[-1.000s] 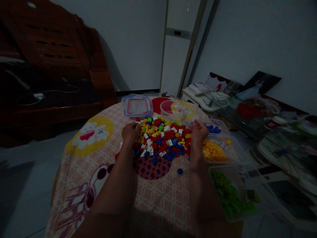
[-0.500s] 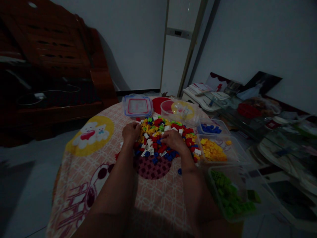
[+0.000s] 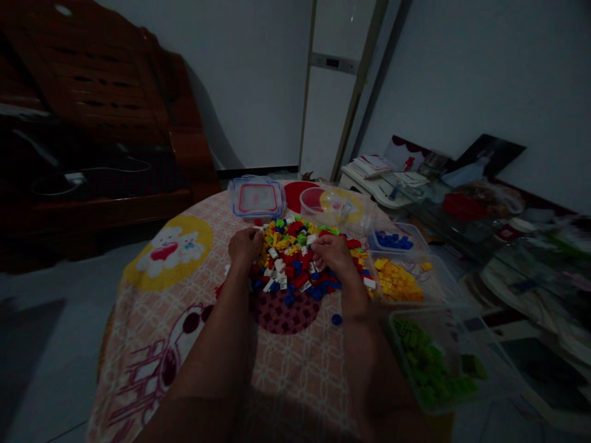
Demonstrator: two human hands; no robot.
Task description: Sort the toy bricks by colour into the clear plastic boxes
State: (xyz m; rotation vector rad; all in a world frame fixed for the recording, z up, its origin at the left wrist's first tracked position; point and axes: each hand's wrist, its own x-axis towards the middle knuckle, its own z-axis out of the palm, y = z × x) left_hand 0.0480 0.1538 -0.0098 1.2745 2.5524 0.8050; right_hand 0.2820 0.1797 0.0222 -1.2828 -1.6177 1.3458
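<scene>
A mixed heap of toy building bricks (image 3: 289, 261) in red, yellow, white, blue and green lies on the round table. At the heap's left edge rests my left hand (image 3: 244, 247), its fingers curled together; whatever they hold is too small to name. My right hand (image 3: 334, 253) is over the right part of the heap with thumb and fingertips drawn together. A white brick (image 3: 312, 239) shows by those fingertips, but I cannot tell whether they grip it. One round blue piece (image 3: 337, 319) lies apart, near my right wrist.
Along the right edge stand clear boxes of blue bricks (image 3: 393, 240), yellow bricks (image 3: 398, 280) and green bricks (image 3: 422, 363). Behind the heap are a blue-rimmed lidded box (image 3: 257, 197) and a clear round tub (image 3: 318, 212). A cluttered glass table (image 3: 429, 200) stands beyond, to the right.
My right hand has moved a little to the right over the heap, and its fingers have drawn closer together. My left hand has stayed at the heap's left edge.
</scene>
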